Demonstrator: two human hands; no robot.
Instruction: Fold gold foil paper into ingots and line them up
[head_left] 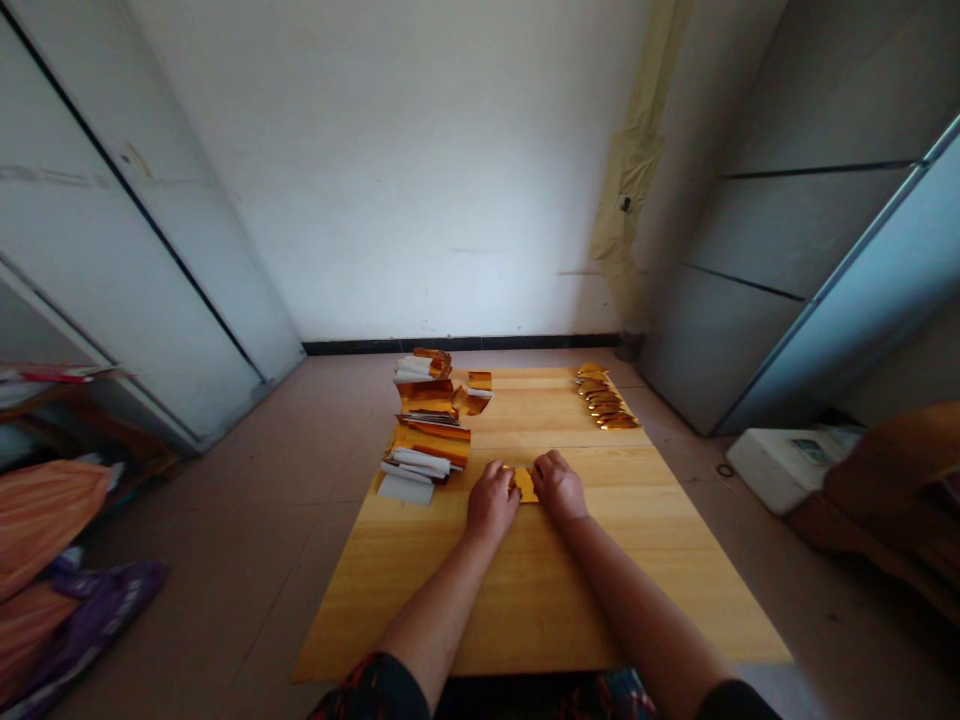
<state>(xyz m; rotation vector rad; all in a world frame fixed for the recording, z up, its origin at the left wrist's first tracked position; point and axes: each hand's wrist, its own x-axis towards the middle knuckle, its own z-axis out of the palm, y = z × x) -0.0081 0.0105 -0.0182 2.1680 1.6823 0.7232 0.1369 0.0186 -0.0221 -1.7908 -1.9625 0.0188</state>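
Observation:
A small sheet of gold foil paper (527, 486) lies on the wooden table between my hands. My left hand (493, 496) has its fingers curled on the sheet's left edge. On the opposite side, my right hand (559, 486) bends its fingers over the right edge. Both hands rest at the tabletop, and my fingertips partly cover the paper. To the left are loose stacks of curled gold foil paper (433, 437) with white backs. Several folded gold pieces (606, 400) sit in a row at the far right corner.
The wooden table (555, 590) stands before a white wall (450, 200). A grey cabinet (735, 270) is at the right, near a white box (780, 465) on the floor. Orange cloth (49, 520) and a purple bag (97, 625) lie at the left.

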